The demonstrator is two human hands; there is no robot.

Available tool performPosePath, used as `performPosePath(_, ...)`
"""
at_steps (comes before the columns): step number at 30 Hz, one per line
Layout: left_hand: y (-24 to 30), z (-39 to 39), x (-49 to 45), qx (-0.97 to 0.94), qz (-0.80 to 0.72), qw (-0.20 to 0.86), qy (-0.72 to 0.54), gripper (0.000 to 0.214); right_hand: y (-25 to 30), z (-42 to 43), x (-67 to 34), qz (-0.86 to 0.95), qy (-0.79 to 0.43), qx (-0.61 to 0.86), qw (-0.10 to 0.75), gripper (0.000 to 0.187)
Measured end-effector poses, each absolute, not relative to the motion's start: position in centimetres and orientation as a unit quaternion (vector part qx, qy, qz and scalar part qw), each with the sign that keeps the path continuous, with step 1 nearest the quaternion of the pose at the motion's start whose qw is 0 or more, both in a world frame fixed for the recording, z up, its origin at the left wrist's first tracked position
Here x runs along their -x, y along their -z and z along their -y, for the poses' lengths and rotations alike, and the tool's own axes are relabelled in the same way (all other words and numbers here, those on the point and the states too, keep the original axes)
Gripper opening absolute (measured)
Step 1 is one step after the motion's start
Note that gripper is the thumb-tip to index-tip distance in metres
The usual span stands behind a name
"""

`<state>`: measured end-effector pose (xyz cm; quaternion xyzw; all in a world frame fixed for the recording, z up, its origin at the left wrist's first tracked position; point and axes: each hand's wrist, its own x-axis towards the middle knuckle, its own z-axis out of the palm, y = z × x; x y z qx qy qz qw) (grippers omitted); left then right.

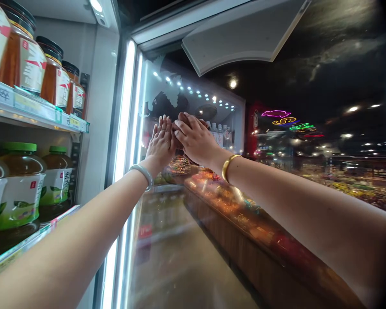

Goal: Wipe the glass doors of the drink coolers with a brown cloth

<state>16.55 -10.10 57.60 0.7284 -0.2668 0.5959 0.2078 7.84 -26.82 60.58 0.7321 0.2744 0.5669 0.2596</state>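
Observation:
Both arms reach forward to a glass door (167, 257), which mirrors a blurred view of the shop. My left hand (160, 143) lies flat against the glass with its fingers pointing up; a pale bangle (143, 175) circles that wrist. Close beside it, my right hand (196, 139) rests on the pane, fingers stretched out toward the left hand. A gold bracelet (228, 167) is on the right wrist. Dark reflections of the fingers show at the hands' edges. I see nothing held in either hand.
At left, a lit cooler holds amber bottles with black caps (53, 71) on an upper shelf and green-capped bottles (21, 184) below. A bright light strip (124, 116) runs down the frame. A wood-sided display counter (238, 240) and neon shapes (284, 121) appear beyond or in the glass.

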Motion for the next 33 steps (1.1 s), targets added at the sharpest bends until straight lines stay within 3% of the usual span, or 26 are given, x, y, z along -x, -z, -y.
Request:
performPosePath(8,-53.4,12.3,-14.9,-0.707,0.315,0.174,-0.609,0.070,-60.7,28.6,-5.7,-0.203,-0.626,-0.731,0.179,0.053)
performPosePath(14,-51.5,12.6,-15.0,-0.710,0.298,0.212,-0.601,0.065,-57.0,28.9,-5.3,-0.264,-0.568,-0.743,0.238,0.052)
performPosePath(22,-50.8,14.6,-13.5,-0.702,0.322,0.182,-0.609,0.072,-59.1,31.2,-3.0,-0.144,-0.636,-0.730,0.201,0.051)
performPosePath(29,-51.3,15.0,-13.7,-0.690,0.326,0.205,-0.612,0.069,-55.1,32.0,-2.8,-0.189,-0.604,-0.722,0.280,0.049)
performPosePath(33,-51.3,15.3,-13.4,-0.680,0.337,0.195,-0.621,0.071,-55.2,32.9,-2.8,-0.163,-0.657,-0.692,0.251,0.044)
